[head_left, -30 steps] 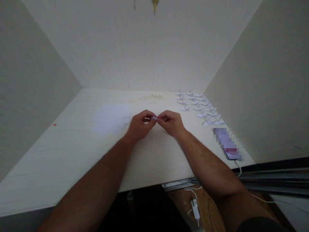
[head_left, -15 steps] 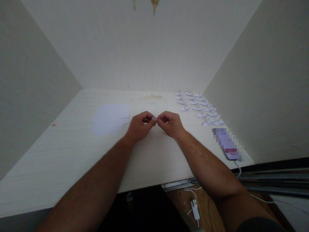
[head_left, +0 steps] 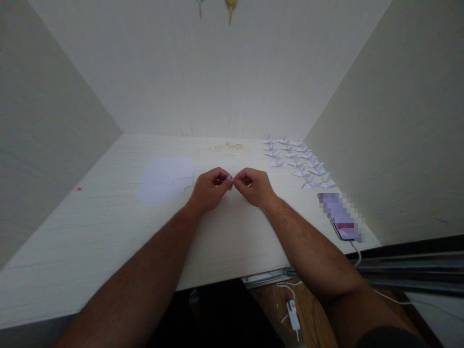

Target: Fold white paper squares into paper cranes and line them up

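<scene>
Between my fingertips is a small piece of folded white paper, mostly hidden by the fingers, so its exact shape cannot be made out. My left hand is closed, pinching the paper between thumb and forefinger. From the other side my right hand is closed too, its thumb and fingertip pinching the paper's right edge. Both hands meet above the middle of the white table. To the left, near my left hand, lie several loose sheets of white paper, partly overlapping.
Several folded paper cranes stand in rows at the back right. A phone with a white cable lies by the right wall. Below the table edge, a white power strip rests on the wooden floor. Walls enclose three sides.
Both hands keep their pinch on the folded paper with barely any movement. The whole view has shifted very slightly.
</scene>
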A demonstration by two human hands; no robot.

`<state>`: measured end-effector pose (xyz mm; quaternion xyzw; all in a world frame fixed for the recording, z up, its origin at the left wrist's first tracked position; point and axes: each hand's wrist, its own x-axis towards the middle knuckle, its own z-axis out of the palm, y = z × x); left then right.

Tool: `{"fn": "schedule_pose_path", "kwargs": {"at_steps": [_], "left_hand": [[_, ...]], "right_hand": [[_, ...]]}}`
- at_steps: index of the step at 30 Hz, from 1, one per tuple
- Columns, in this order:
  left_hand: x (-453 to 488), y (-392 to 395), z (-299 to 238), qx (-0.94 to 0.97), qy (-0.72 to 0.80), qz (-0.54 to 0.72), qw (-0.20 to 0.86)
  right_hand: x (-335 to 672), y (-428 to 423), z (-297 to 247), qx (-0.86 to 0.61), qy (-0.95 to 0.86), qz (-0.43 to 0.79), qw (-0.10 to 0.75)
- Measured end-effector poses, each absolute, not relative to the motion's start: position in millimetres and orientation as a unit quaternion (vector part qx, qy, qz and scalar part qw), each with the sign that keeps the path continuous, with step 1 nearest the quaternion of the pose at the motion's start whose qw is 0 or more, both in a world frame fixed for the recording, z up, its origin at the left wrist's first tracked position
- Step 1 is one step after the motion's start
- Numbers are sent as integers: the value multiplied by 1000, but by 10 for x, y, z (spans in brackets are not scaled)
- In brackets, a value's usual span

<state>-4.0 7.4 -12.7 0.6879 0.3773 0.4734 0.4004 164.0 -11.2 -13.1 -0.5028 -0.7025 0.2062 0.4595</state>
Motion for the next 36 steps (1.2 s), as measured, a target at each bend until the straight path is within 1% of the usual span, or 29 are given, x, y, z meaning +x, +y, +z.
{"fn": "schedule_pose_path", "kwargs": {"at_steps": [5, 10, 13, 17, 22, 29, 36], "left_hand": [[-36, 110, -152, 645, 374, 492, 450], [10, 102, -146, 501, 337, 534, 592], [47, 71, -125, 453, 321, 537, 634], [74, 54, -124, 450, 323, 533, 639], [80, 64, -156, 450, 332, 539, 629], [84, 82, -179, 407, 332, 535, 662], [82, 118, -225, 455, 358, 549, 602]], "right_hand": [[1635, -121, -127, -506, -698, 211, 460], [1612, -127, -149, -502, -696, 238, 455], [1592, -120, -179, -503, -703, 232, 446], [1583, -104, -212, -508, -706, 213, 445], [1579, -109, -211, -497, -706, 238, 445], [1558, -124, -193, -507, -713, 224, 429], [1567, -129, -144, -508, -662, 201, 513]]}}
